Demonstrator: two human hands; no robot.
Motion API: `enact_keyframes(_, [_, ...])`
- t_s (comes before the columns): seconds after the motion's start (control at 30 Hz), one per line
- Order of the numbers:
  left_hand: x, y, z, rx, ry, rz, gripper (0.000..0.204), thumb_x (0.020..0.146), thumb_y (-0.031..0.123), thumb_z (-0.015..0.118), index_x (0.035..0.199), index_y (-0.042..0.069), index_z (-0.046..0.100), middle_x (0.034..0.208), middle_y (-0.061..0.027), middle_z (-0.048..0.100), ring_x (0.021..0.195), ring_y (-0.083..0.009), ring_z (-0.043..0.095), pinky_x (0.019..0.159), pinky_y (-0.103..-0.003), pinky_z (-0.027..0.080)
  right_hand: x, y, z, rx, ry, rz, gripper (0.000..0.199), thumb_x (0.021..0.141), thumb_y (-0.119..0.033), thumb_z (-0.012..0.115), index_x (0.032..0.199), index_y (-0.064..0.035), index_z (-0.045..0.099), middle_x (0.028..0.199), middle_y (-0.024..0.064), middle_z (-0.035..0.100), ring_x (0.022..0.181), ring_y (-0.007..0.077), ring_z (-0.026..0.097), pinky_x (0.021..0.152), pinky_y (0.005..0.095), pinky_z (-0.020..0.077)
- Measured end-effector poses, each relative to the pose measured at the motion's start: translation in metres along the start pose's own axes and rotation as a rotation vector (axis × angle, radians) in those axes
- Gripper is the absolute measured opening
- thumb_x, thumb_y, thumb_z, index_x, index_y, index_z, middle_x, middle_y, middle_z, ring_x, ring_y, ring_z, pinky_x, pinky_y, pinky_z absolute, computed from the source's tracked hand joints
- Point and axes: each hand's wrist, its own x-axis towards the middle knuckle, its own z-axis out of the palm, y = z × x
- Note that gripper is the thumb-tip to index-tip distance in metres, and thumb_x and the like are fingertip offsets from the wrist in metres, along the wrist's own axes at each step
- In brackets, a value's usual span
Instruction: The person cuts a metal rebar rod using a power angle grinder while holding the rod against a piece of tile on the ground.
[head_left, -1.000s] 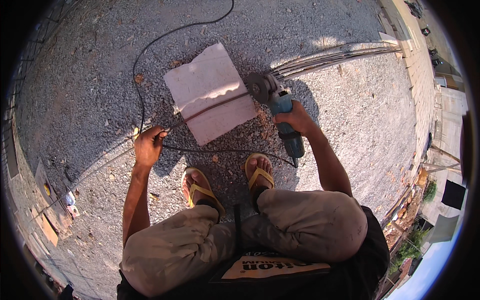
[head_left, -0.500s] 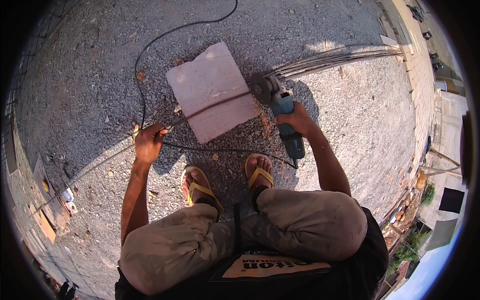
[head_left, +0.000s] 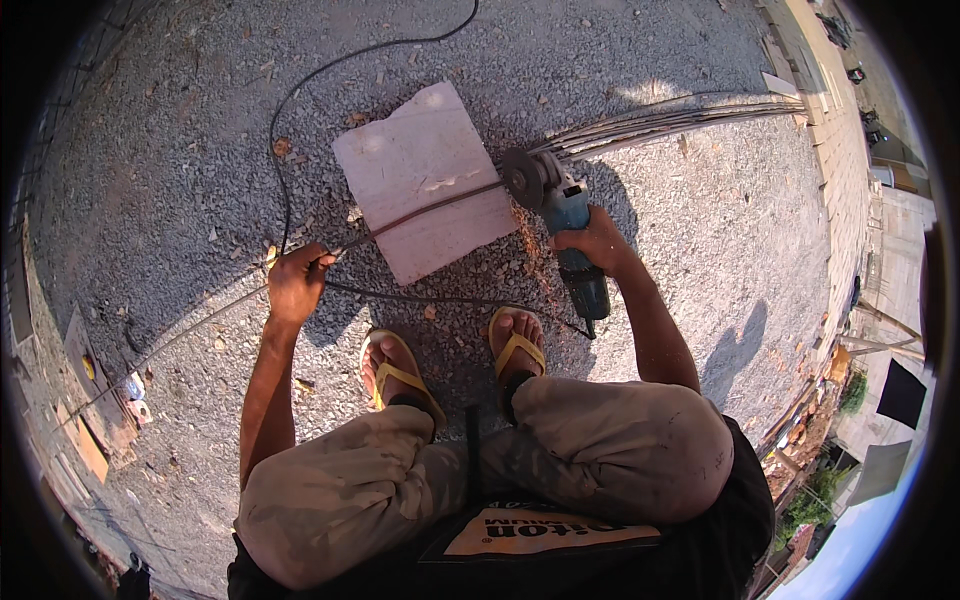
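My right hand (head_left: 598, 243) is wrapped round the body of a teal angle grinder (head_left: 570, 213). Its cutting disc (head_left: 522, 178) meets a long thin metal rod (head_left: 430, 208) at the right edge of a pale stone slab (head_left: 425, 150). Orange sparks (head_left: 530, 240) fall from the disc toward my right foot. My left hand (head_left: 298, 284) is closed round the rod, left of the slab. From there the rod lies across the slab and also runs far off to the lower left. Whether the disc has passed through the rod cannot be made out.
A black power cord (head_left: 290, 120) loops over the gravel (head_left: 180, 200) left of the slab and passes before my feet in yellow sandals (head_left: 405, 375). Several more rods (head_left: 690, 117) lie bundled at the upper right. A block wall (head_left: 845, 170) stands at the right.
Sparks below the disc have grown brighter and reach farther toward my feet. A shadow has appeared on the gravel at the right. My hands and the grinder have barely moved.
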Motion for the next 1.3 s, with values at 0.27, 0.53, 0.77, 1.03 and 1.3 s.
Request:
enact_keyframes(0.27, [0.003,0.007,-0.005,0.028,-0.057,-0.045,0.007,0.087,0.012,0.069,0.087,0.005,0.069,0.073,-0.0144,0.067,0.057,-0.0327,0.061,0.055,-0.041,0.046,0.004,0.007,-0.002,-0.008,-0.028,0.022,0.061,0.064,-0.022,0.087,0.11,0.0075,0.058,0.094,0.0144,0.069,0.085,0.0236,0.067,0.079,0.0374,0.0546])
enact_keyframes(0.53, [0.003,0.01,-0.008,-0.001,-0.15,-0.155,0.006,0.089,0.011,0.068,0.087,0.005,0.07,0.069,-0.0138,0.065,0.057,-0.0307,0.06,0.055,-0.04,0.045,0.012,0.009,0.0,-0.014,0.05,-0.03,0.048,0.062,-0.022,0.085,0.099,0.0043,0.069,0.091,0.014,0.072,0.082,0.0232,0.069,0.076,0.0368,0.0546])
enact_keyframes(0.77, [0.003,0.007,-0.006,0.029,-0.141,-0.13,0.006,0.088,0.01,0.068,0.087,0.005,0.07,0.07,-0.0146,0.065,0.059,-0.0317,0.062,0.057,-0.041,0.046,0.018,0.005,0.001,-0.023,0.037,-0.016,0.049,0.062,-0.022,0.085,0.1,0.0053,0.068,0.092,0.0145,0.072,0.082,0.0234,0.069,0.077,0.0373,0.0552])
enact_keyframes(1.03, [0.003,0.005,-0.002,0.016,-0.035,-0.012,0.004,0.086,0.008,0.068,0.088,0.005,0.069,0.074,-0.0163,0.066,0.063,-0.0356,0.063,0.058,-0.042,0.048,0.017,0.005,-0.001,-0.018,0.017,-0.026,0.047,0.064,-0.021,0.083,0.099,0.005,0.068,0.092,0.0133,0.072,0.081,0.0223,0.068,0.078,0.0358,0.0549])
enact_keyframes(1.3, [0.003,-0.001,-0.003,-0.005,-0.035,0.023,0.004,0.085,0.006,0.066,0.089,0.006,0.069,0.076,-0.0153,0.069,0.064,-0.0338,0.065,0.058,-0.041,0.049,0.017,0.006,0.0,-0.004,-0.006,-0.025,0.046,0.064,-0.021,0.083,0.099,0.0043,0.068,0.092,0.0136,0.071,0.082,0.0231,0.068,0.077,0.0363,0.0545])
